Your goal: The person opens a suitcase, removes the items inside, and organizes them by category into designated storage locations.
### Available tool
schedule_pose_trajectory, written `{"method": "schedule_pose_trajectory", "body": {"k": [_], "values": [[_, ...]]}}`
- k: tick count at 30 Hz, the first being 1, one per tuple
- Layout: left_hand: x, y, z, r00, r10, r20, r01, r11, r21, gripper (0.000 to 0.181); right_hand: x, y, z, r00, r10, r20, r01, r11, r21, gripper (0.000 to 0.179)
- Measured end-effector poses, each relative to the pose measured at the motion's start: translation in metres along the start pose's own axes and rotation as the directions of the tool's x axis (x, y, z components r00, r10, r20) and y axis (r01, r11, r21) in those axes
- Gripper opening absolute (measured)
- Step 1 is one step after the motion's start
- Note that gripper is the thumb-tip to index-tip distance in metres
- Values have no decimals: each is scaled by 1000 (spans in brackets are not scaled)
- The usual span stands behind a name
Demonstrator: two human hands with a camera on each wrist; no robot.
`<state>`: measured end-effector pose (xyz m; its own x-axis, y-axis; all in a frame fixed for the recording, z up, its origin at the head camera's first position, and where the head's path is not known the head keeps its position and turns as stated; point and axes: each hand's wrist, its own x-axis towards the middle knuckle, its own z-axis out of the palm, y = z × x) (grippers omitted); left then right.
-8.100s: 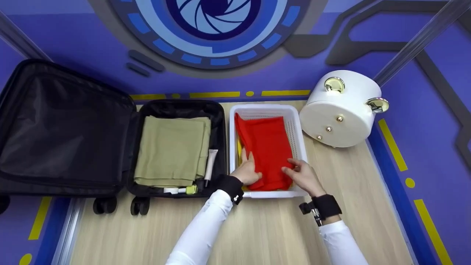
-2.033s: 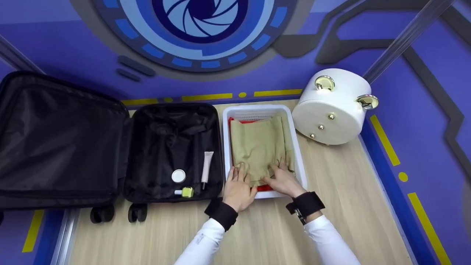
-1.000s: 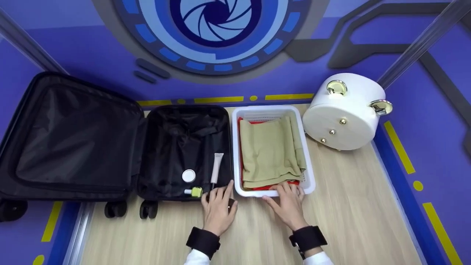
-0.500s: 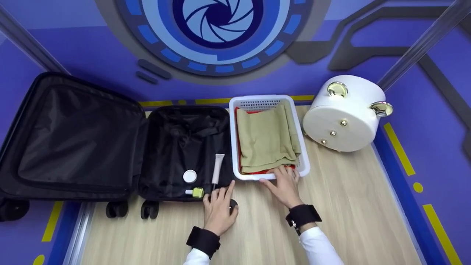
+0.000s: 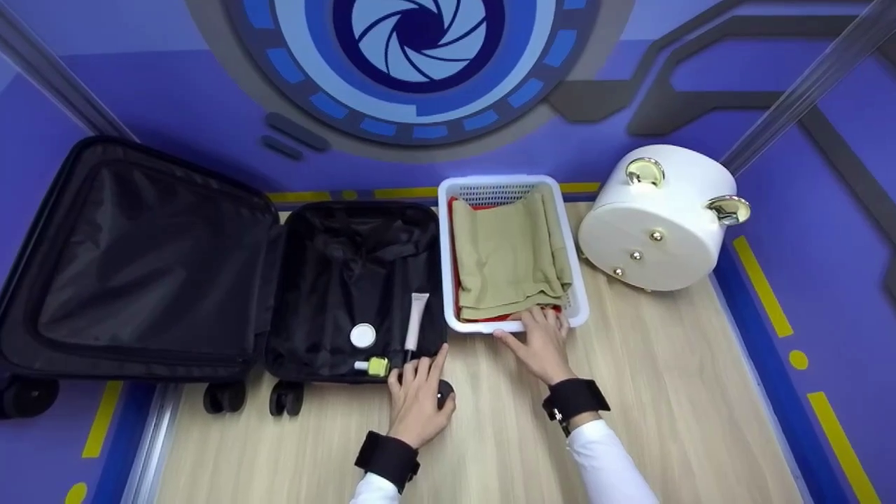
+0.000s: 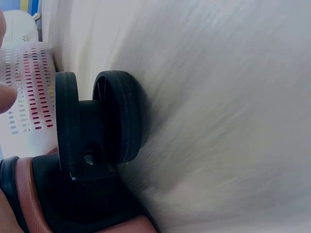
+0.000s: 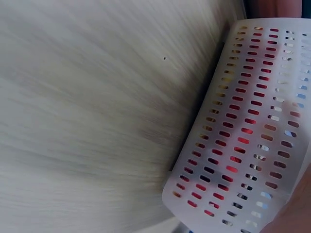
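In the centre of the head view, the right hand (image 5: 542,343) has its fingers over the front rim of a white plastic basket (image 5: 481,327) with its thumb outside, pinching it; the tips are hidden inside. Below centre, the left hand (image 5: 418,406) lies with relaxed, spread fingers across the front edge of an open black-lined suitcase (image 5: 329,280), covering part of a caster wheel (image 6: 68,121) and the end of a pale squeeze tube (image 5: 416,322). Both forearms are cut off at the bottom. The right wrist view crops the basket, and its hand is a blur at lower right.

The basket has slotted walls, with red and some yellow showing through. A folded khaki cloth (image 5: 507,252), creased at its lower right, covers most of a red cloth (image 5: 481,207) inside.

Left of the tube are a round white-topped container (image 5: 362,336) and a yellow-green nail polish bottle (image 5: 379,366). A white round case (image 5: 665,217) lies right of the basket.
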<state>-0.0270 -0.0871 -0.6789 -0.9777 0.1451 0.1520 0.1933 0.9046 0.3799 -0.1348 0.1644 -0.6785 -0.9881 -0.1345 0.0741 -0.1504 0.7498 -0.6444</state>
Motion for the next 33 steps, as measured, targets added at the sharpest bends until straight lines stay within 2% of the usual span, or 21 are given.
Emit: {"method": "schedule_pose_trajectory", "body": {"k": [3,5,7,9,11,14,16,18,20,22,24,26,29,33], "values": [[1,-1,-1,1000,2,1,-2,1000,10,87,2,-2,-8,999,0,52,-2,999,32,46],[1,-1,-1,1000,4,1,-4,1000,12,87,4,-2,-21,997,-11,81,5,997,72,42],[2,-1,-1,1000,4,-1,-4,1000,9,87,9,-2,-36,997,-44,63,36,991,130,36],[3,-1,-1,1000,3,-3,-3,1000,12,87,16,-1,-55,997,-80,8,77,979,188,30],[3,-2,-1,1000,3,-4,-3,1000,12,87,28,2,-78,990,-116,-86,132,968,216,26],[3,-2,0,1000,1,-4,-1,1000,20,86,50,10,-118,962,-151,-225,199,959,203,25],[2,-1,0,1000,2,-2,-2,1000,20,86,66,17,-149,945,-133,-297,193,964,181,27],[1,-1,1,1000,3,2,-3,1000,17,86,82,25,-182,936,-74,-344,125,984,128,31],[1,-1,1,1000,2,4,-3,1000,12,86,98,35,-213,936,7,-353,18,998,67,38],[1,-1,0,1000,3,2,-3,1000,8,86,111,48,-239,939,88,-331,-100,995,-19,52],[1,-1,0,1000,2,1,-2,1000,9,86,119,61,-260,953,148,-266,-183,977,-113,68],[0,0,0,1000,2,0,-2,1000,9,86,122,76,-274,962,183,-203,-219,961,-169,82],[-1,0,0,1000,0,4,0,1000,13,86,122,91,-285,965,226,-135,-250,946,-204,93],[0,-1,-1,1000,-6,6,6,1000,13,86,122,98,-284,967,222,-124,-244,949,-199,95]]}}
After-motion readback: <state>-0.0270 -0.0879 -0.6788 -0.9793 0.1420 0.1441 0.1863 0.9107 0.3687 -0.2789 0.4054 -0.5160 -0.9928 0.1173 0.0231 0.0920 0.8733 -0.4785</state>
